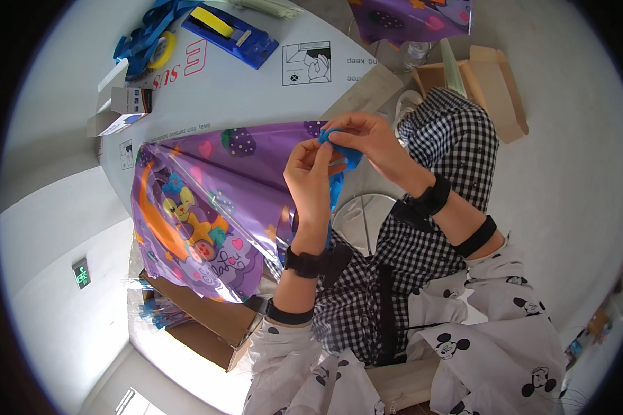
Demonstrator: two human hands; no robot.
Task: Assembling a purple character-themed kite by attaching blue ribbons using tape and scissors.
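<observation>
A blue ribbon (347,141) is pinched between the fingertips of both hands, close together in front of me. My left hand (310,173) grips its near part, and my right hand (374,142) grips it from the upper right. More blue hangs down behind my left hand. Beside and under my left hand spreads a glossy purple plastic sheet (256,176) with printed berries, hearts and a yellow cartoon figure. Its upper right corner reaches the ribbon; whether they are joined there, I cannot tell. The sheet drapes over the table edge toward the lower left.
The table (256,90) carries a blue tool with a yellow part (230,36), a yellow tape roll (162,50), loose blue ribbon (142,43) and an opened small box (123,111). Cardboard boxes (495,90) (201,311) stand at right and lower left. Another purple sheet (412,19) hangs at the top.
</observation>
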